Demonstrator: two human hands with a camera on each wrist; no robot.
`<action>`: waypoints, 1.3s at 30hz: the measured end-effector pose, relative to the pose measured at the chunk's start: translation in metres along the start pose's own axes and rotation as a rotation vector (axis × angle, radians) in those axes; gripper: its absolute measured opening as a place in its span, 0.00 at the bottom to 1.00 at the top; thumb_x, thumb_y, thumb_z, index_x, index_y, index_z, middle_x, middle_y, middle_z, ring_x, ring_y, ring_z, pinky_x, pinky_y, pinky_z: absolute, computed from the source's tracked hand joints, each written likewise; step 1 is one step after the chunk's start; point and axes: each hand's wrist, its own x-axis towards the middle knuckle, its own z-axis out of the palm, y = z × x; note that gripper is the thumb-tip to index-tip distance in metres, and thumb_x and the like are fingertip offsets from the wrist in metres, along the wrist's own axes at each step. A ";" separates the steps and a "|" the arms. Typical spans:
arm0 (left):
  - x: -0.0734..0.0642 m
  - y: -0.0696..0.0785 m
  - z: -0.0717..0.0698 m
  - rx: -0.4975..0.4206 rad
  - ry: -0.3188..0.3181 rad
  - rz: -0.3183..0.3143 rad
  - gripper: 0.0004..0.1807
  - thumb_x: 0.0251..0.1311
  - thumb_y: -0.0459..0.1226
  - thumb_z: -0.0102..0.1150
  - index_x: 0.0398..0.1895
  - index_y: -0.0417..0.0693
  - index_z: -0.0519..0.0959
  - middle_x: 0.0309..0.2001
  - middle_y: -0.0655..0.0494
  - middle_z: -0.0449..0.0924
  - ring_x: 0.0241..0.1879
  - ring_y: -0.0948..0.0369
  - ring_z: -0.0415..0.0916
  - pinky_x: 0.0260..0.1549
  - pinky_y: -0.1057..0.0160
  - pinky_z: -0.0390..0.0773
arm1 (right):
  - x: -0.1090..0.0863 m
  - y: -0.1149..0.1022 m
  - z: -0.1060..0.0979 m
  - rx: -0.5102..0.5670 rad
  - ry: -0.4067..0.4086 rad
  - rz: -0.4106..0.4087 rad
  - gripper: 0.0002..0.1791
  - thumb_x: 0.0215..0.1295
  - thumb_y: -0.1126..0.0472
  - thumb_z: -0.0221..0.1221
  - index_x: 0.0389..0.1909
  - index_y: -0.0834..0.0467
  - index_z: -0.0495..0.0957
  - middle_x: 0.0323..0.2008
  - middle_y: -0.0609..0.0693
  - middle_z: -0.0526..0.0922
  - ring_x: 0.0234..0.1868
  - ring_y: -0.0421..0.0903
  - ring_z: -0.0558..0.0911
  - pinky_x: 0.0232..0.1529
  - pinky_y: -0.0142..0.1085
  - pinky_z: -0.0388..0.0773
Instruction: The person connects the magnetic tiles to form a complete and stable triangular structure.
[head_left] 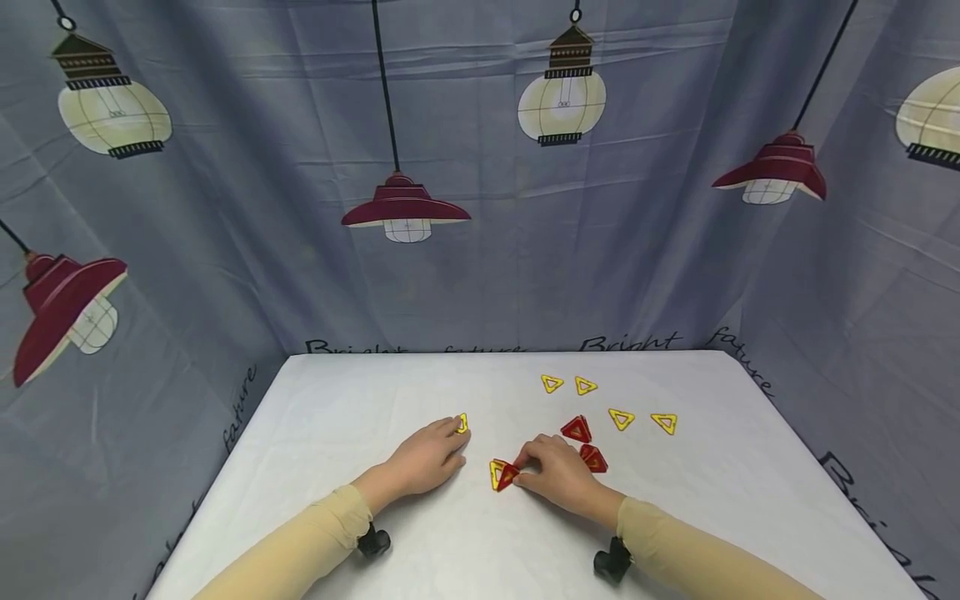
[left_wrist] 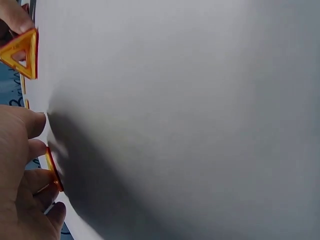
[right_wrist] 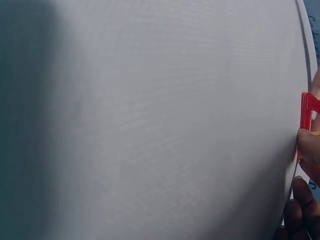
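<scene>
Crowding 2 stacks (head_left: 577, 429), right fingers (head_left: 531, 451) pinch a red triangle (head_left: 507, 476); relaxed left fingers (head_left: 448, 428) touch a yellow triangle (left_wrist: 51, 161).

Head view forward-down, 2 close wrist views

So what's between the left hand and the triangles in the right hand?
In the head view, only bare white table separates the left hand and triangles.

1. We see grey-blue fabric (head_left: 480, 287) hanging behind and along both sides, creased and softly folded.
2. Across it we find dark red pendant lamps (head_left: 406, 205), cream lanterns (head_left: 562, 104) and black cursive lettering (head_left: 633, 342).
3. Before it we have a white table (head_left: 375, 387), softly shadowed in places.
</scene>
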 end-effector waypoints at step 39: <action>-0.032 0.006 0.005 -0.205 0.206 -0.173 0.27 0.56 0.52 0.74 0.56 0.50 0.86 0.50 0.56 0.80 0.44 0.58 0.71 0.44 0.55 0.74 | 0.000 -0.003 -0.003 0.011 -0.019 0.020 0.10 0.56 0.51 0.76 0.34 0.42 0.84 0.37 0.35 0.79 0.41 0.40 0.73 0.46 0.42 0.75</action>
